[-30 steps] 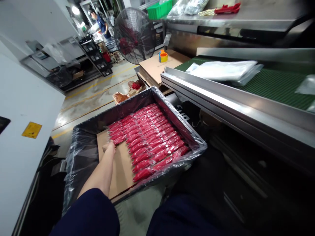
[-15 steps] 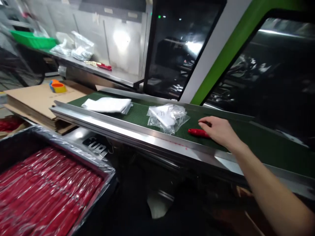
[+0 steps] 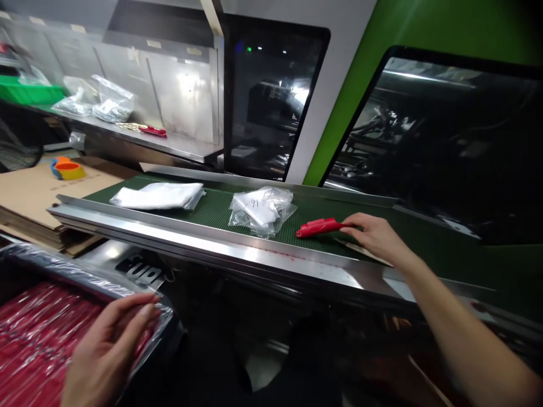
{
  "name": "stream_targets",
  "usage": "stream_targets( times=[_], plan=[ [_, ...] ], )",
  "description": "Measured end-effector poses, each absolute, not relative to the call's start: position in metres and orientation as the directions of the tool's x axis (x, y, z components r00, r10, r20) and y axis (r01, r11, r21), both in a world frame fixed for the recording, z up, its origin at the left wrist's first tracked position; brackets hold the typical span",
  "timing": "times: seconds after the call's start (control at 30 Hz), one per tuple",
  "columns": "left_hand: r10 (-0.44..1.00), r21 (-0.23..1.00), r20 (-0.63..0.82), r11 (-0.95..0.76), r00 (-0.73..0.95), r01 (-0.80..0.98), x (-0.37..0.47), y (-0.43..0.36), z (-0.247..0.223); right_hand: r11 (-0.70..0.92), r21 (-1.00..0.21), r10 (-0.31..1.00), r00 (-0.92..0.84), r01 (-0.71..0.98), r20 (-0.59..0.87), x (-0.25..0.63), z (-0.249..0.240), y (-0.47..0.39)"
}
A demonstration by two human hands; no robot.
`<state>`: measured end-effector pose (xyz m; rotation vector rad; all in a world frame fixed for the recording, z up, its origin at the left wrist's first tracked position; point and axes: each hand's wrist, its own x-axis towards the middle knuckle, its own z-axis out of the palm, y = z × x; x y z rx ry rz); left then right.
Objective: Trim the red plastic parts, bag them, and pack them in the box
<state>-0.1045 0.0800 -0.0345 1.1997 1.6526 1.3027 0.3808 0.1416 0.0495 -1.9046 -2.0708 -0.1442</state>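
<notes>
On the green ribbed conveyor belt [image 3: 220,217], my right hand [image 3: 373,234] pinches the right end of a long red plastic piece [image 3: 318,227], shaped like a handle with a small hole at its left tip. The piece is tilted slightly, its left end close to the belt. Just left of it lie crumpled clear plastic bags [image 3: 263,209] with handwriting on a white part. My left hand [image 3: 108,345] hovers over the near right side of a lined crate [image 3: 165,322], fingers stretched and thumb apart, with nothing visible in it. Wrapped red pieces [image 3: 34,339] fill the crate in rows.
A stack of flat white bags [image 3: 159,195] lies farther left on the belt. Metal rails [image 3: 203,240] edge the belt. Cardboard sheets [image 3: 25,186] carry a tape roll [image 3: 68,168]. Behind stand a metal shelf [image 3: 182,147] with bags and a green-framed machine [image 3: 352,113].
My right hand has gripped the red piece's right end and raised it slightly. My left hand has come into view over the crate. The view has swung to the right.
</notes>
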Motion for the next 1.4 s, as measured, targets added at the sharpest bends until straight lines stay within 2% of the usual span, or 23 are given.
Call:
stream_targets(
  times=[0.07,0.13,0.23,0.4,0.5,0.7,0.9,1.0,1.1,1.23,1.4],
  plan=[
    [0.978,0.989,-0.020,0.050,-0.209,0.141,-0.067,0.072,-0.025,0.186,-0.153,0.853,-0.082,0.970,0.516,0.366,0.050,0.118],
    [0.997,0.993,0.044,-0.037,-0.059,0.115,-0.032,0.064,-0.016,0.270,-0.146,0.732,-0.104,0.952,0.673,0.345,0.051,0.089],
    [0.990,0.990,0.120,-0.124,0.076,0.060,0.004,0.051,-0.007,0.373,-0.165,0.635,-0.121,0.913,0.763,0.312,0.048,0.043],
    [0.983,0.988,0.150,-0.152,0.107,0.016,0.023,0.025,0.004,0.547,-0.185,0.678,-0.302,0.816,0.670,0.280,0.035,-0.007],
    [0.985,0.988,0.144,-0.149,0.091,0.052,0.022,0.013,0.007,0.540,-0.239,0.701,-0.274,0.807,0.659,0.276,0.022,-0.018],
    [0.988,0.988,0.137,-0.141,0.064,0.057,0.018,0.001,0.000,0.536,-0.249,0.730,-0.294,0.807,0.617,0.275,0.009,-0.020],
    [0.958,0.953,0.267,-0.278,0.103,0.120,0.016,-0.002,-0.002,0.566,-0.336,0.755,-0.310,0.753,0.578,0.274,-0.001,-0.022],
    [0.942,0.937,0.312,-0.327,0.126,0.124,0.016,-0.004,-0.003,0.546,-0.408,0.785,-0.276,0.732,0.555,0.274,-0.012,-0.025],
    [0.947,0.944,0.288,-0.305,0.143,0.121,0.015,-0.006,-0.005,0.516,-0.475,0.811,-0.227,0.713,0.540,0.273,-0.024,-0.027],
    [0.953,0.964,0.229,-0.250,0.196,0.091,0.012,-0.010,-0.009,0.443,-0.584,0.858,-0.134,0.680,0.495,0.267,-0.030,-0.029],
    [0.975,0.990,0.103,-0.120,0.195,0.078,0.008,-0.010,-0.008,0.305,-0.735,0.931,-0.029,0.605,0.363,0.257,-0.035,-0.027]
  ],
)
